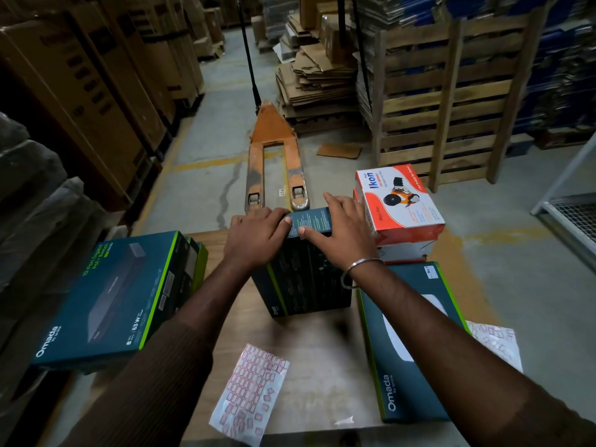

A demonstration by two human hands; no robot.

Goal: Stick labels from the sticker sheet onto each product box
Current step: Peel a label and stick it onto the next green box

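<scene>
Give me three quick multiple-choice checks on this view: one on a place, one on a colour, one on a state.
1. Where is the sticker sheet?
A. On the table, nearer than the upright box
B. On the orange-white box
C. In the right hand

2. What colour is the pallet jack?
A. Blue
B. Orange
C. Green

3. What are the hands doing?
A. Hanging idle
B. Peeling a label
C. Both on the upright box

Answers: 1 A, it lies flat before the upright box. 2 B, orange forks. 3 C, left hand and right hand rest on its top edge.
</scene>
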